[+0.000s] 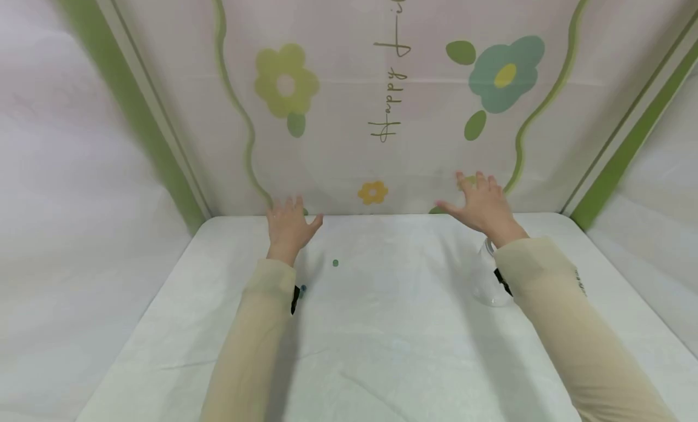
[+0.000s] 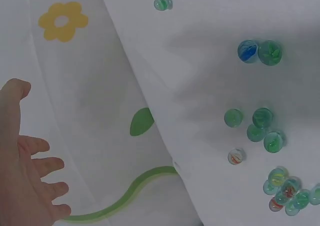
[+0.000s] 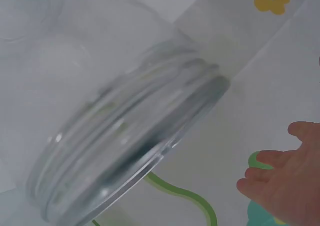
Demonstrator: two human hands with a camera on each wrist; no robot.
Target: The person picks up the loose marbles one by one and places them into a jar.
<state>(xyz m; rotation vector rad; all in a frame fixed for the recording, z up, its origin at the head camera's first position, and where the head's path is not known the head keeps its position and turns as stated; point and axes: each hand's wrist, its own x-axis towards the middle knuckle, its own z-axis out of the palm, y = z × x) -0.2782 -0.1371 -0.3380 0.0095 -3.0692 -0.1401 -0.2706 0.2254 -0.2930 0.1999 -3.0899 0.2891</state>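
My left hand point(image 1: 288, 231) is held out over the far left of the table, fingers spread and holding nothing. Glass marbles lie below its wrist: in the left wrist view, a blue marble point(image 2: 247, 51) touches a large green marble point(image 2: 270, 52), and a heap of mixed marbles point(image 2: 291, 190) sits lower right. A lone green marble point(image 1: 335, 263) rests right of that hand. My right hand point(image 1: 482, 207) also reaches forward with spread fingers, nothing in it. Under the right wrist stands a clear glass jar point(image 1: 484, 285), partly hidden by the sleeve; its threaded mouth point(image 3: 130, 121) fills much of the right wrist view.
The table point(image 1: 382, 349) has a white cover. At its far edge rises a printed cloth point(image 1: 338, 155) with flowers and lettering. White side curtains point(image 1: 71, 228) with green strips flank the table. Most marbles are hidden behind the left sleeve in the head view.
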